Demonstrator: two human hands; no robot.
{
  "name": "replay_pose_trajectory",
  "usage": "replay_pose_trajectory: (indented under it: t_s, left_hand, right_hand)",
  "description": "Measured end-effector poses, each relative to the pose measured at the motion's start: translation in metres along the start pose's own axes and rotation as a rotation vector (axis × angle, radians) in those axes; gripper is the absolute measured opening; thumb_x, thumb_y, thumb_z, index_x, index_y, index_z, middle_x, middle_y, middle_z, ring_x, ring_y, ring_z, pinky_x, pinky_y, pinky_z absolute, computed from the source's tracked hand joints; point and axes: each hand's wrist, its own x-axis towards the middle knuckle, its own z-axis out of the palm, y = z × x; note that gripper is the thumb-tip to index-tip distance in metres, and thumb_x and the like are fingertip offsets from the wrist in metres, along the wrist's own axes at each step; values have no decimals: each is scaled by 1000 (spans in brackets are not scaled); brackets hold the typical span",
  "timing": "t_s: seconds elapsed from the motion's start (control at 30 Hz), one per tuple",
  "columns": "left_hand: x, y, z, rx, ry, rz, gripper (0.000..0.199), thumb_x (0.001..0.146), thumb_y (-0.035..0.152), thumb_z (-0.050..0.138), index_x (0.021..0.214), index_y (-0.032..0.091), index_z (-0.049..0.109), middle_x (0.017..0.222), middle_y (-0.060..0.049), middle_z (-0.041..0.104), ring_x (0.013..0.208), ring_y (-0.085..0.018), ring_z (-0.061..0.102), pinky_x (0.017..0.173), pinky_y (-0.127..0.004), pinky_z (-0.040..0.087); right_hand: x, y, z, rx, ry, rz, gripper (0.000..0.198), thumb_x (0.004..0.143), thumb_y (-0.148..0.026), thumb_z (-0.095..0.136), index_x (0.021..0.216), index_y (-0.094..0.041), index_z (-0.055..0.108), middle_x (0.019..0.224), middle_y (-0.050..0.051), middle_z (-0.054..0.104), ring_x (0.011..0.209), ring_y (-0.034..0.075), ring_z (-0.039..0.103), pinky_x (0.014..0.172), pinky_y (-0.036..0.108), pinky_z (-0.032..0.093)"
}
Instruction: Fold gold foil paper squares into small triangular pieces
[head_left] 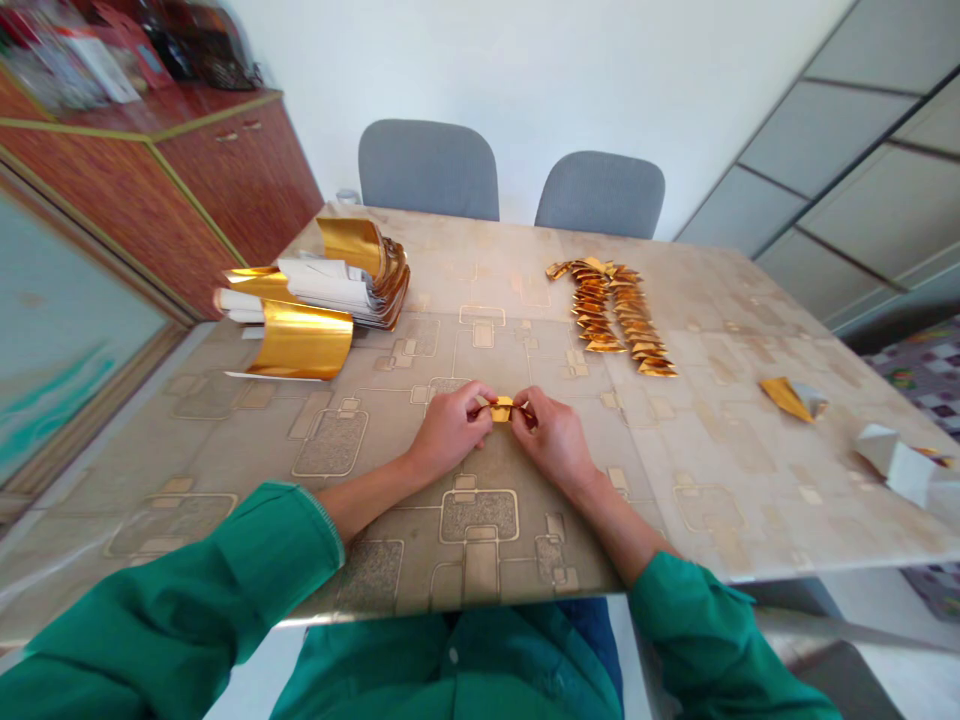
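Between my two hands is a small folded gold paper piece [501, 408], held just above the patterned tablecloth. My left hand [450, 425] pinches its left end with thumb and fingertips. At the other end, my right hand [553, 435] is closed on it in the same way. My fingers hide both ends of the paper. Farther back to the right, several folded gold paper pieces [634, 310] stand nested in two rows. On the left lies a stack of gold-and-white paper sheets [307, 340], curled, some gold side up and some white side up.
The table [480, 560] has a patterned cover. At its right side lie a creased gold paper scrap [785, 398] and a white paper piece [896, 465]. Two grey chairs [427, 165] stand behind it. A reddish wooden cabinet [232, 170] is at the back left.
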Motion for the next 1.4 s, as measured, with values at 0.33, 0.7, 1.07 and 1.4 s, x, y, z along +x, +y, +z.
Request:
replay_pose_trajectory:
  t_s: [0.33, 0.7, 1.07, 1.4]
  left_hand:
    - [-2, 0, 3, 59, 8, 30, 19, 80, 21, 54, 98, 18, 62, 55, 6, 61, 42, -9, 58, 44, -16, 38]
    - [-6, 1, -2, -5, -41, 59, 31, 90, 34, 52, 116, 18, 57, 62, 6, 61, 45, -9, 58, 46, -18, 43]
    - [-4, -1, -3, 8, -65, 24, 30, 91, 37, 49, 110, 17, 62, 64, 3, 64, 45, -10, 58, 45, -19, 43]
    - [-4, 1, -4, 5, -85, -2, 30, 89, 35, 49, 106, 16, 64, 65, 2, 65, 45, -9, 58, 44, -18, 42]
  right_hand:
    - [4, 2, 0, 5, -67, 34, 7, 88, -19, 52, 90, -21, 59, 73, 1, 68, 61, 14, 60, 57, 22, 35]
    - [13, 91, -61, -113, 351, 123, 13, 84, -30, 58, 77, -20, 61, 70, 2, 61, 68, 17, 54, 65, 27, 38]
    - [38, 148, -66, -308, 293, 462, 14, 82, -27, 54, 86, -20, 65, 69, 3, 67, 64, 17, 58, 62, 26, 36]
    - [47, 152, -66, -435, 243, 510, 15, 86, -26, 53, 95, -20, 64, 79, 6, 71, 71, 19, 63, 64, 26, 38]
